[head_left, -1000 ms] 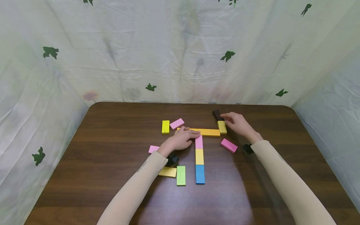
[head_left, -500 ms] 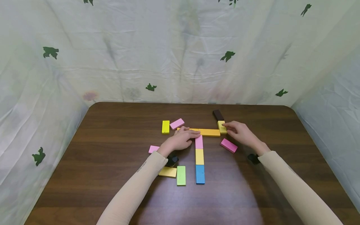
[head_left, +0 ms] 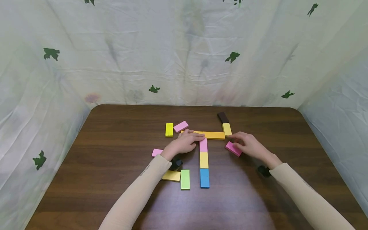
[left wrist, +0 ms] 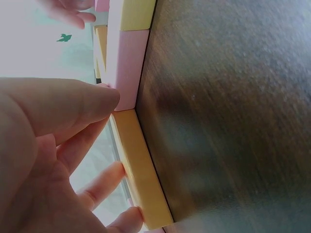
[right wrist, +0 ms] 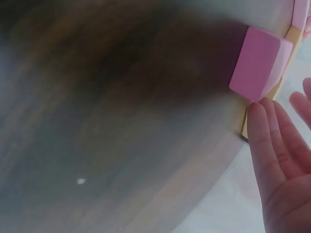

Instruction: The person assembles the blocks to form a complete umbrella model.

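My left hand [head_left: 187, 142] rests on the row of orange blocks [head_left: 214, 135], fingers spread along it. Its thumb touches the pale pink block [left wrist: 130, 68] where that meets the orange block [left wrist: 138, 165]. Below the pink one, a yellow block [head_left: 204, 160] and a blue block [head_left: 204, 178] continue a straight column. My right hand [head_left: 250, 146] hovers at the deep pink block [head_left: 233, 149], which lies tilted and apart from the row. In the right wrist view its fingers [right wrist: 265, 141] are extended just beside the deep pink block [right wrist: 252, 63], pinching nothing; contact is unclear.
At the row's right end lie a pale yellow block [head_left: 226, 128] and a dark brown block [head_left: 223, 117]. Left of it are a bright yellow block [head_left: 169, 130] and a pink one [head_left: 180, 126]. A green block [head_left: 185, 180] and a tan block [head_left: 171, 176] lie nearer.
My right hand has moved from the dark brown block, past the pale yellow one, toward me to the deep pink block. The left hand and the blocks stay put.
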{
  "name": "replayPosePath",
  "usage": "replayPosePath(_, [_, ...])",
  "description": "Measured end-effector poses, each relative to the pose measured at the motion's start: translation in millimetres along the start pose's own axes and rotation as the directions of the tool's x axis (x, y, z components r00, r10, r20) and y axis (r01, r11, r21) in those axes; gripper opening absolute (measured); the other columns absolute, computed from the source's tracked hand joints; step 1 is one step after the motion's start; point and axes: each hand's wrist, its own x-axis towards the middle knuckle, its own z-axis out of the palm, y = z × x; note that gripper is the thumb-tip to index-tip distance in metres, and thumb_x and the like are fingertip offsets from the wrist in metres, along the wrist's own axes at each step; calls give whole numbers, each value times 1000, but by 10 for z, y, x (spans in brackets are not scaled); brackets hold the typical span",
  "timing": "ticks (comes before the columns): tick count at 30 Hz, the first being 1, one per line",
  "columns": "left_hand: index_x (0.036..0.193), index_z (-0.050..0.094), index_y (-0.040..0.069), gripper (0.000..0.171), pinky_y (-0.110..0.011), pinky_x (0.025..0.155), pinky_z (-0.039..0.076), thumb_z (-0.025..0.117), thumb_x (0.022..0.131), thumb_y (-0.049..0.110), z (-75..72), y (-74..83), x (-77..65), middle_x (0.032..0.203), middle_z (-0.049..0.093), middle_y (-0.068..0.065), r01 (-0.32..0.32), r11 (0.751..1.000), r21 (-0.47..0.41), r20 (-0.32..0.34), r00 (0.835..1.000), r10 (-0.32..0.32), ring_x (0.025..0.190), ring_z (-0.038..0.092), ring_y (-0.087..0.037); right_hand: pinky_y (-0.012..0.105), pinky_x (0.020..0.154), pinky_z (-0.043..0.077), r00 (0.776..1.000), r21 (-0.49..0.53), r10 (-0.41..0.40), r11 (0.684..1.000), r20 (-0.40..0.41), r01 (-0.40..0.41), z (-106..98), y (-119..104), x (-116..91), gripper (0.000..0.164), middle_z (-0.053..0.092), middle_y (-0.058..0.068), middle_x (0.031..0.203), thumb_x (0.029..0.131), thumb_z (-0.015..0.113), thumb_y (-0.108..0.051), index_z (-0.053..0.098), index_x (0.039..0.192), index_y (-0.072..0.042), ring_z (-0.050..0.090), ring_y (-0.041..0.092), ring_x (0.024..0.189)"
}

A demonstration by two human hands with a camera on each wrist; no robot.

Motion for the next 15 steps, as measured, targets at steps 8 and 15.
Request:
replayPosePath(8, [141,50,18,46,-54,102,26,51,96,9,-2,3,-3,145,44,5,6,1000,-10,7,1000,-6,134,28,-34,38,76,50,999,-20,21,1000,40,-20,29,-17,-61,40,61,8,111,87,70,-14,62,125,-5,54,22,90])
replayPosePath(15, [141,50,18,46,-54,102,27,51,96,8,-4,-1,-1,146,43,5,2,1000,2,8,1000,-2,134,28,-34,37,76,49,998,-69,29,997,58,-25,74,-3,-97,45,59,7,111,85,72,-18,61,127,-6,53,22,91])
